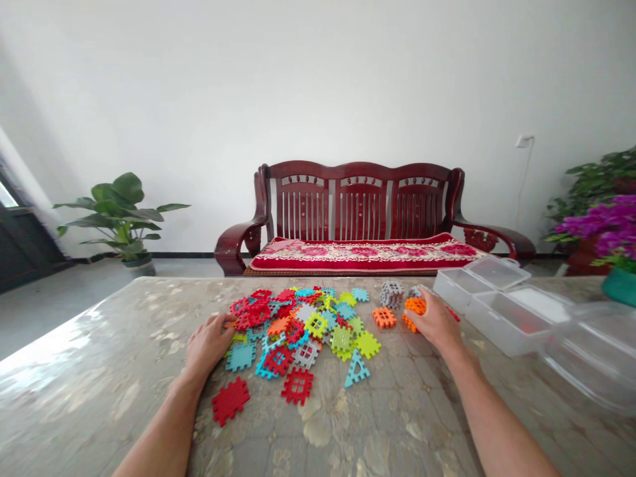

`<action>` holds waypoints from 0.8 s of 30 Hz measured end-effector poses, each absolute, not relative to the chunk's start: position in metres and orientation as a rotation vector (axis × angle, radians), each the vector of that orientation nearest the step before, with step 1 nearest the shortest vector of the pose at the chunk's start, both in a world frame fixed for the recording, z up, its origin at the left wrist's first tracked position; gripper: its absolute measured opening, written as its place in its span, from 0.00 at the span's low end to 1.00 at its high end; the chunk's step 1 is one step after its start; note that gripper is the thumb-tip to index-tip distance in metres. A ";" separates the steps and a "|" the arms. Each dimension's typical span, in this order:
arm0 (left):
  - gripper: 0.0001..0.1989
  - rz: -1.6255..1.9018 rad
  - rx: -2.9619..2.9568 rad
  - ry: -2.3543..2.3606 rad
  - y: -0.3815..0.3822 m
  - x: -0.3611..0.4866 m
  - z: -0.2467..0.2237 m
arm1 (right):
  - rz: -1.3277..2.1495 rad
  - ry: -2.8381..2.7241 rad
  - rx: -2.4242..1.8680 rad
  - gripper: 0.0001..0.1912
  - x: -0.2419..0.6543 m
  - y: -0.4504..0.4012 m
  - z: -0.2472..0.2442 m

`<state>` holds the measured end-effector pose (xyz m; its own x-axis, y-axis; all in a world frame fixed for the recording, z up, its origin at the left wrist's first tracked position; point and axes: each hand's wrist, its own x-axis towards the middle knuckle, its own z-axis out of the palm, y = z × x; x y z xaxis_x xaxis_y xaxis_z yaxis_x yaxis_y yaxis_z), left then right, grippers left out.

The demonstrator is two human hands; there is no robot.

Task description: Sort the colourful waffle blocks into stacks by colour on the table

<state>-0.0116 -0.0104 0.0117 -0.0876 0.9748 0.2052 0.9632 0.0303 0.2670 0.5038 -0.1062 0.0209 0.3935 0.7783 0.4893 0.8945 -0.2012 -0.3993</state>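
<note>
Interlocking tiles (295, 331) heaped on the desk (99, 377)
Right hand (440, 322): grip around orange tiles (415, 305), left of plastic boxes (497, 331). Left hand (209, 342): grip unclear, at the heap's left edge, room stretching leftward.

From here, the left forearm (163, 421) toward eight o'clock and right forearm (497, 414) toward four look bare, tapering to slimmer wrists (195, 374); the left hand (209, 341) and right hand (438, 321) are bare too.
</note>
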 end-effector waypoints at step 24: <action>0.18 0.569 2.071 2.225 -0.008 -0.013 0.006 | -0.340 -1.445 -2.121 0.32 0.490 -0.112 0.019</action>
<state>-0.0130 -0.0084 0.0065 -0.1024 0.9721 0.2111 0.9541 0.0359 0.2974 0.4903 -0.1115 0.0192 0.3913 0.7775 0.4923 0.9155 -0.2746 -0.2940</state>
